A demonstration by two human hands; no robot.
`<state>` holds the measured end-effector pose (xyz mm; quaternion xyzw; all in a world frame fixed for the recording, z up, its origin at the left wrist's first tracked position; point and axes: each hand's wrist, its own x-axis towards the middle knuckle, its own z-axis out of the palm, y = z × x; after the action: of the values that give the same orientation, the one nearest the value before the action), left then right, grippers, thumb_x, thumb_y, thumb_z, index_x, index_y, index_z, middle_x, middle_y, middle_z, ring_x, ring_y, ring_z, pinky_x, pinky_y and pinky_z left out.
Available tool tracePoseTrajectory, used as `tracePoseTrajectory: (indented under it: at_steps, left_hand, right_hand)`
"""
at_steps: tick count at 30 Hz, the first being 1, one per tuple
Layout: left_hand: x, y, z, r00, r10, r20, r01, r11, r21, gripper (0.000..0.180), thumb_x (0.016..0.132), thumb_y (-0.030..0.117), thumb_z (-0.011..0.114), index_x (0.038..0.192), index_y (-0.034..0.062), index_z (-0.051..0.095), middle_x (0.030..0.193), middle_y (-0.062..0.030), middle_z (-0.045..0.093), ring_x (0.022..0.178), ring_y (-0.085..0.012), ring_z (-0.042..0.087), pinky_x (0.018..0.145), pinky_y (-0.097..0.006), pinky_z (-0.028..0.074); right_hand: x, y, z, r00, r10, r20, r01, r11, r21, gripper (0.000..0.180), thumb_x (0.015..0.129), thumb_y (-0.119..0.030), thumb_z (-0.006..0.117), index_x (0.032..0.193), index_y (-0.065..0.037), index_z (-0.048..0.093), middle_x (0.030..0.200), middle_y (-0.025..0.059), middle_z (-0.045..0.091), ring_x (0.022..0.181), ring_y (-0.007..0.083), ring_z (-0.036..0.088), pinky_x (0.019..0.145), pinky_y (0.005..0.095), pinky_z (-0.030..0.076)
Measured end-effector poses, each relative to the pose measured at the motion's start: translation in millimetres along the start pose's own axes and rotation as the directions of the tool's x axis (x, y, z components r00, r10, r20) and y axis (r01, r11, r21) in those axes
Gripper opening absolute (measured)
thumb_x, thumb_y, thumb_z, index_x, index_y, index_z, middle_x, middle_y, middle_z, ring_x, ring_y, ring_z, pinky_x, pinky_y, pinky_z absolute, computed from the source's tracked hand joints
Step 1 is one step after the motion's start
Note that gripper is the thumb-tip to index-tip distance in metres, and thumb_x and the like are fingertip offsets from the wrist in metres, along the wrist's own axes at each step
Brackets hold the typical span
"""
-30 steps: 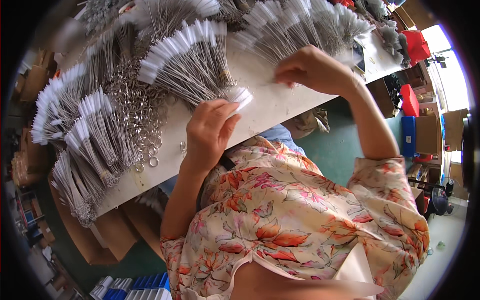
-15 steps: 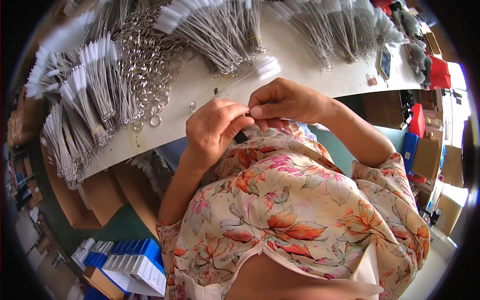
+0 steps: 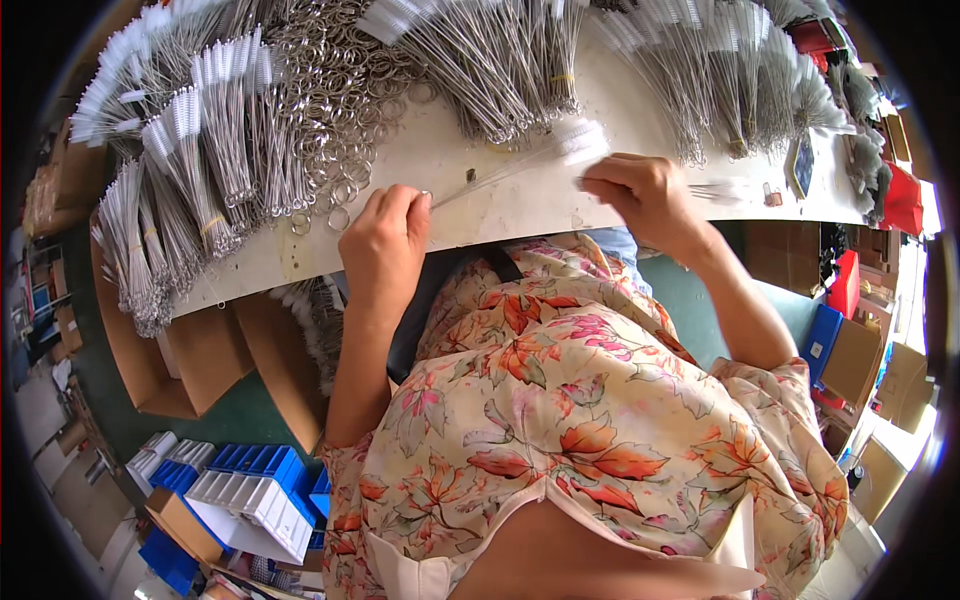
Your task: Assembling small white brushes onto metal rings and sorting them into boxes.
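Observation:
My left hand (image 3: 383,245) is closed in a pinch at the near table edge. Its fingertips meet the ends of several thin wire-handled brushes (image 3: 500,172), whose white bristle heads (image 3: 582,141) point to the far right and look blurred. My right hand (image 3: 645,200) is raised over the table edge, near those heads, with fingers bent. Its fingertips are smeared, so what they hold, if anything, does not show. Just right of its wrist, more thin wires with pale bristles (image 3: 722,190) appear on the table.
Bundled wire brushes (image 3: 490,75) line the far table, with more at the left (image 3: 222,130) and right (image 3: 715,80). Loose metal rings (image 3: 335,100) lie heaped between bundles. A phone-like device (image 3: 800,165) and small clip (image 3: 772,195) lie right. Cardboard boxes (image 3: 205,365) stand below the table.
My hands have come apart: the left has drawn left and the right has gone right. The thin wires with pale bristles beside my right wrist have come into sight.

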<state>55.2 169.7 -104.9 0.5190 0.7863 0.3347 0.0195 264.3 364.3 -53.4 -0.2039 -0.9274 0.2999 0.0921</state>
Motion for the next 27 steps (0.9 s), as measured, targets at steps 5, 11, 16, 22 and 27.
tracePoseTrajectory:
  at_steps: [5, 11, 16, 22, 27]
  left_hand:
    - [0, 12, -7, 0.974, -0.220, 0.059, 0.204, 0.729, -0.653, 0.009, 0.084, 0.006, 0.061, 0.082, 0.0000, 0.054, 0.088, -0.0087, 0.064, 0.065, -0.0092, 0.060, 0.057, -0.023, 0.049]
    - [28, 30, -54, 0.989, -0.143, 0.042, 0.124, 0.633, -0.764, 0.005, 0.083, -0.001, 0.060, 0.088, -0.0018, 0.061, 0.097, -0.0122, 0.062, 0.075, -0.0080, 0.059, 0.064, -0.019, 0.049]
    - [36, 27, -76, 0.991, 0.084, 0.108, 0.034, 0.616, -0.787, 0.016, 0.080, -0.007, 0.058, 0.094, -0.0022, 0.064, 0.103, -0.0136, 0.059, 0.080, -0.0087, 0.058, 0.066, -0.020, 0.049]
    - [41, 29, -70, 0.991, 0.093, 0.099, 0.034, 0.535, -0.844, 0.020, 0.078, -0.011, 0.055, 0.095, -0.0046, 0.062, 0.104, -0.0147, 0.059, 0.082, -0.0125, 0.061, 0.071, -0.022, 0.052]
    - [42, 51, -67, 0.996, 0.012, -0.091, -0.085, 0.502, -0.861, 0.028, 0.074, -0.013, 0.060, 0.101, -0.0120, 0.056, 0.096, -0.0168, 0.063, 0.084, -0.0188, 0.065, 0.074, -0.027, 0.053]
  right_hand:
    - [36, -63, 35, 0.964, -0.253, -0.080, 0.265, 0.935, 0.237, 0.006, 0.079, -0.006, 0.064, 0.084, -0.004, 0.065, 0.080, 0.0077, 0.061, 0.066, 0.0186, 0.060, 0.058, 0.0289, 0.049]
    - [51, -79, 29, 0.963, -0.265, 0.040, 0.239, 0.917, 0.320, 0.008, 0.079, -0.012, 0.064, 0.083, -0.006, 0.066, 0.079, 0.0078, 0.061, 0.066, 0.0218, 0.060, 0.059, 0.0313, 0.048]
    - [53, -77, 17, 0.962, -0.249, 0.111, 0.139, 0.799, 0.585, 0.013, 0.080, -0.013, 0.064, 0.088, -0.004, 0.066, 0.079, 0.0072, 0.063, 0.063, 0.0166, 0.059, 0.056, 0.0292, 0.046]
    - [53, -85, 0, 0.901, -0.036, 0.433, -0.296, 0.679, 0.672, 0.017, 0.085, -0.019, 0.062, 0.087, -0.003, 0.067, 0.068, 0.0002, 0.060, 0.055, 0.0058, 0.050, 0.047, 0.0212, 0.039]
    - [53, -88, -7, 0.957, -0.012, 0.290, -0.260, 0.413, 0.873, 0.020, 0.085, -0.024, 0.063, 0.087, -0.005, 0.067, 0.065, -0.0025, 0.059, 0.052, 0.0039, 0.048, 0.045, 0.0179, 0.036]
